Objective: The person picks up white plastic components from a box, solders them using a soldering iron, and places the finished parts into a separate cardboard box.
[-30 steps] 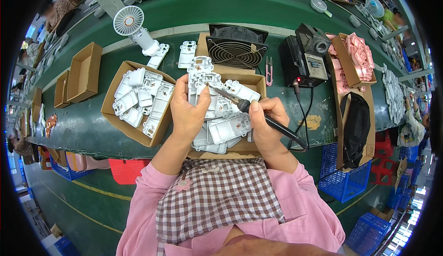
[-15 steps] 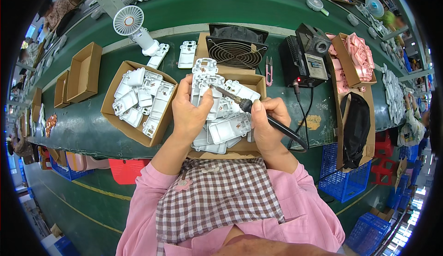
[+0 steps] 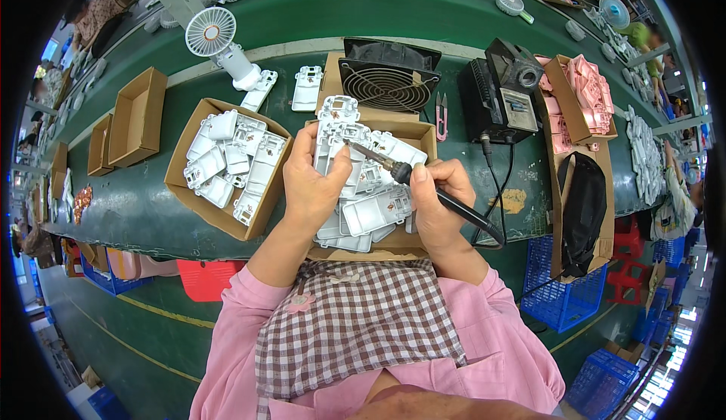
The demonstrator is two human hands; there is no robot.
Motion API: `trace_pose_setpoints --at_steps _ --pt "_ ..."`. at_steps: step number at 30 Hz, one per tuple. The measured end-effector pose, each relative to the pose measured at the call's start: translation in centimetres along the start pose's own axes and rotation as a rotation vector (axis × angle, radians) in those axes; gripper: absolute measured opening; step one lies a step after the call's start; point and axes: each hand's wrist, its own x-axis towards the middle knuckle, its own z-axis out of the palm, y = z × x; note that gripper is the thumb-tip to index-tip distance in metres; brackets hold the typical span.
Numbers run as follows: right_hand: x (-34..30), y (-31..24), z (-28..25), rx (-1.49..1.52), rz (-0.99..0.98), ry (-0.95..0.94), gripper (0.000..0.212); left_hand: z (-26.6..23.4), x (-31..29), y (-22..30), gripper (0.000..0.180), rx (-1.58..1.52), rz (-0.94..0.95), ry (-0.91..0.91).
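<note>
My left hand [image 3: 316, 185] is closed on a white plastic housing [image 3: 338, 110] with small metal parts, holding it over a cardboard box [image 3: 423, 136] of similar white housings [image 3: 376, 212]. Between the fingers of my right hand [image 3: 445, 197] is the black handle of a soldering iron [image 3: 402, 172]. Its metal tip points left and reaches the housing near my left thumb; whether it touches is too small to tell. From the handle, a black cable loops toward the soldering station [image 3: 503, 94], which shows a red light.
Left stands a second box [image 3: 261, 231] of white housings. Behind the work are a black fan [image 3: 389, 79], pink-handled snips [image 3: 441, 117] and a white handheld fan [image 3: 234, 64]. Pink parts [image 3: 586, 91] fill a box at right. A green conveyor [image 3: 340, 11] carries small fans along the back.
Both hands hold nearly the same pose, the iron tip still at the housing. On the conveyor at the back, the small fans have shifted slightly to the left.
</note>
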Motion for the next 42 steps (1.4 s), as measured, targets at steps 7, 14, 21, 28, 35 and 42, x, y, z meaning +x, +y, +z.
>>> trace_pose_setpoints --at_steps 7,14,21,28,35,42 --pt "0.0 0.0 0.1 0.006 0.007 -0.002 0.016 0.0 0.0 0.3 0.034 0.014 0.005 0.004" --pt "-0.1 0.4 -0.2 0.051 -0.116 0.075 0.016 -0.1 0.3 0.2 0.04 -0.041 -0.066 -0.019" --pt "-0.4 -0.2 -0.2 0.192 -0.088 0.074 0.013 -0.1 0.3 -0.2 0.045 -0.062 -0.023 -0.118" --pt "0.0 0.3 -0.1 -0.006 -0.141 0.017 0.015 -0.2 0.2 0.3 0.029 -0.269 -0.157 -0.144" --pt "0.0 -0.1 0.0 -0.013 -0.02 -0.002 0.016 -0.1 0.1 0.8 0.025 -0.192 -0.191 -0.087" --pt "-0.1 0.0 0.0 -0.027 -0.051 0.016 0.016 -0.2 0.2 0.7 0.023 -0.253 -0.193 -0.107"
